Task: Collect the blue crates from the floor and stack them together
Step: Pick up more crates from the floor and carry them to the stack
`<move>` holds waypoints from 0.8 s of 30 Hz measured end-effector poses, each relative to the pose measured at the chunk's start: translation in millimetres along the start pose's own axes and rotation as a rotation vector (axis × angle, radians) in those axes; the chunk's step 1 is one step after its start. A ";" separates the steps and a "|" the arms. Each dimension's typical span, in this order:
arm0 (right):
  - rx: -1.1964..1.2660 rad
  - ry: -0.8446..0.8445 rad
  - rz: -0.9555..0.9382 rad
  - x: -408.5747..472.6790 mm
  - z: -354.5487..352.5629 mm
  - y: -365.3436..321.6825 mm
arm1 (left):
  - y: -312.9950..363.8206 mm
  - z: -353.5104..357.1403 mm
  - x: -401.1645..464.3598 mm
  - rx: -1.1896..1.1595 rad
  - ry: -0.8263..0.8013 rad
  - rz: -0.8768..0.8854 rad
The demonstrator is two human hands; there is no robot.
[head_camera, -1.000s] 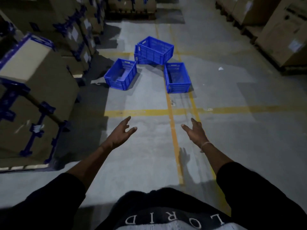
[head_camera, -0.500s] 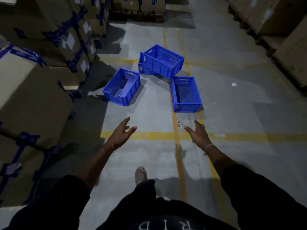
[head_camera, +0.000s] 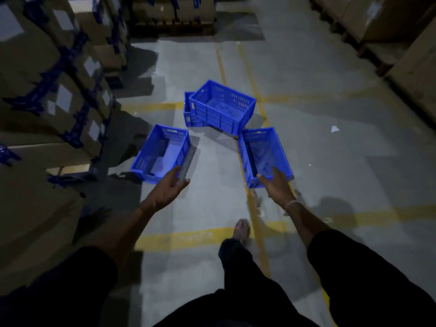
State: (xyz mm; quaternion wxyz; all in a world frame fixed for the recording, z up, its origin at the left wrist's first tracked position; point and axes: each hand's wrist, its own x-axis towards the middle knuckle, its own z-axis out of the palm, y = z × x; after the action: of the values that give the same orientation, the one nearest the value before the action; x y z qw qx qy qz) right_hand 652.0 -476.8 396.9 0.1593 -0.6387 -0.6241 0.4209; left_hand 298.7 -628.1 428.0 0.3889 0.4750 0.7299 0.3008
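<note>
Item: blue crates, four visible, on the concrete floor of an aisle.

- Left crate (head_camera: 162, 153), at 11 o'clock from the person: upright, open side up, standing alone.
- Right crate (head_camera: 264, 154), at 1 o'clock: upright, open side up, lying across a yellow floor line (head_camera: 253, 208).
- Far crate (head_camera: 223, 107), at 12 o'clock: tilted, propped across a fourth crate (head_camera: 188, 109) mostly hidden behind it. Judged a loose heap, not a proper stack.
- Cardboard boxes (head_camera: 59, 79), at 9 to 10 o'clock, line the aisle; more at 2 o'clock.

Hands: left hand (head_camera: 168, 187) reaches forward, fingers spread, empty, its tips overlapping the left crate's near corner in view; contact cannot be told. Right hand (head_camera: 276, 185) likewise outstretched, open, holding nothing, over the right crate's near rim. Both arms extended, palms turned inward, probably readying to take a crate by its rim. One foot (head_camera: 241, 230) is forward, mid-stride.

Status: nothing collected yet.
</note>
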 end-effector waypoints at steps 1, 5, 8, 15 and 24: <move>-0.001 -0.006 -0.001 21.6 -1.7 -13.8 | 4.2 -3.2 25.2 -0.005 0.005 -0.005; -0.008 -0.010 -0.020 129.2 -7.7 -50.5 | 30.8 -15.1 125.5 0.001 0.032 0.024; 0.034 -0.005 -0.006 244.0 -8.2 -30.6 | 50.9 -26.1 200.4 0.015 0.028 0.013; -0.026 -0.013 0.019 336.9 -51.7 -152.6 | 107.6 -61.6 356.0 0.091 0.007 0.040; 0.046 -0.021 0.034 479.8 -46.5 -208.0 | 123.8 -103.0 536.3 0.084 -0.041 0.044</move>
State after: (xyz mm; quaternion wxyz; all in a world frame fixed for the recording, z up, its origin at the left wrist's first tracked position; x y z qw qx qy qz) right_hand 484.4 20.5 413.7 0.1601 -0.6408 -0.6051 0.4445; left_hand 135.6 -92.4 430.1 0.3769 0.5131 0.7229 0.2685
